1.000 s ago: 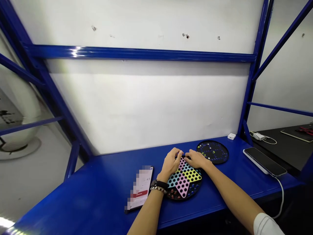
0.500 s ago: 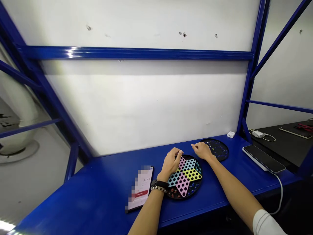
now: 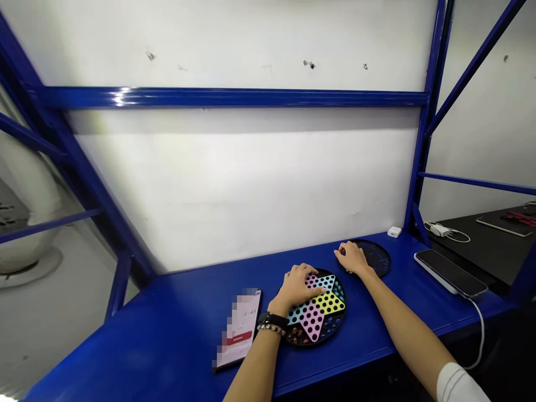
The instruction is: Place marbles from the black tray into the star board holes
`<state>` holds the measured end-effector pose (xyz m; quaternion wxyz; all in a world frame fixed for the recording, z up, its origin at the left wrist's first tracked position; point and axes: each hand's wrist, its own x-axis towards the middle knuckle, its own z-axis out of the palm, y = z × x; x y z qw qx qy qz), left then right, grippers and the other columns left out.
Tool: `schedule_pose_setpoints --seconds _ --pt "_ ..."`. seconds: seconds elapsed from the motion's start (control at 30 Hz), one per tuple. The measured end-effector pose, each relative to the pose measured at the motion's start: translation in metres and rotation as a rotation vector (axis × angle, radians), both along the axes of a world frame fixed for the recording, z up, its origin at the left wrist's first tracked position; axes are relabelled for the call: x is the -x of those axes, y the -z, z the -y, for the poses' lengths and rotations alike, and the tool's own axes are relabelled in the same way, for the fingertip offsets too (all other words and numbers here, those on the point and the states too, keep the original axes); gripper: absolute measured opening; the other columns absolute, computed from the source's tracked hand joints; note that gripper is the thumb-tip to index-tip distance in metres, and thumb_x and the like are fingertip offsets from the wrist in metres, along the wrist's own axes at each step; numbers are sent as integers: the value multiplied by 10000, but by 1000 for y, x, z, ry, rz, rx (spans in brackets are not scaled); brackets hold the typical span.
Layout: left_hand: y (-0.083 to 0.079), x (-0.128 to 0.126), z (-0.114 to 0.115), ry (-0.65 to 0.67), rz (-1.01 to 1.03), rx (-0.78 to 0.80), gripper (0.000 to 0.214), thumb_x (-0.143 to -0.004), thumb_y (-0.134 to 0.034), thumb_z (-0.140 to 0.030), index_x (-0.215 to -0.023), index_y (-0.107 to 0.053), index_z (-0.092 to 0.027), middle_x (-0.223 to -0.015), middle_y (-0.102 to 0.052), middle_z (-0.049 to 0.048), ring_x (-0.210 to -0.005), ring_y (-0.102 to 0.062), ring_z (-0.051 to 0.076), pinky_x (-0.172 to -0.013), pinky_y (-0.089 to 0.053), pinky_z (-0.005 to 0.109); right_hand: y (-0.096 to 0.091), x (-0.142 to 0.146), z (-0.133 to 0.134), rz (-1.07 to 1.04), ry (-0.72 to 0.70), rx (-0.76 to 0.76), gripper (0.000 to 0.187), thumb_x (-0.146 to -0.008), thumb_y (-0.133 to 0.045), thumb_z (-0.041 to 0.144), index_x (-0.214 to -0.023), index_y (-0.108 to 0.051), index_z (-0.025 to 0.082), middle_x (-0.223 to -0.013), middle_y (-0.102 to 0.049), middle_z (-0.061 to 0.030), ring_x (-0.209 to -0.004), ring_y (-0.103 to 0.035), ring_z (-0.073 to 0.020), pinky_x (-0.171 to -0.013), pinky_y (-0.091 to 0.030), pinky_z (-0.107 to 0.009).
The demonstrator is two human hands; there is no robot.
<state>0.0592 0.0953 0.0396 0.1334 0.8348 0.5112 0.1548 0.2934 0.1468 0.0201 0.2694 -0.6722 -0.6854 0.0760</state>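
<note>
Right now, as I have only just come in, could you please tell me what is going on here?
Someone has both hands at two round boards on a blue table. The left hand lies over the far left part of the star-patterned board, where red pieces and blue pieces sit between the star's points. The right hand is over the left side of the dark board beyond; whether it holds anything cannot be made out.

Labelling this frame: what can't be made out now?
All in the head view:
Board, far-left part: covered by left hand.
Tray, left part: covered by right hand.
Anything in the right hand: hidden by its curled fingers.
Phone beside the board: left side pixelated.
Sleeve: cut off by bottom edge.
</note>
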Motion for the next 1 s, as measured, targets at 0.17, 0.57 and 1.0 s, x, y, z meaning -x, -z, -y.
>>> schedule_pose_setpoints --seconds 0.17,0.57,1.0 --pt "4 -3 -4 -125 -26 -33 502 -820 -636 -636 -1170 -679 -278 -1275 -659 60 -1235 -537 324 -1051 -398 490 -7 10 7 -57 -109 -76 259 -979 -526 372 -829 -651 201 -927 -677 -35 -891 -591 -169 -790 -370 -281" --pt "8 -1 -7 -198 -55 -51 445 -889 -528 -571 -1191 -657 -271 -1322 -631 80 -1271 -506 327 -1044 -397 506 -7 39 32 239 -300 -28 249 -968 -525 354 -866 -696 203 -943 -692 -42 -823 -626 -156 -712 -376 -260" --pt "4 -1 -2 -185 -34 -54 403 -889 -522 -521 -1176 -663 -275 -1307 -638 81 -1249 -512 329 -1048 -393 513 -3 44 47 298 -210 47 350 -982 -447 366 -950 -745 186 -1005 -752 -116 -918 -709 -246 -779 -461 -308"
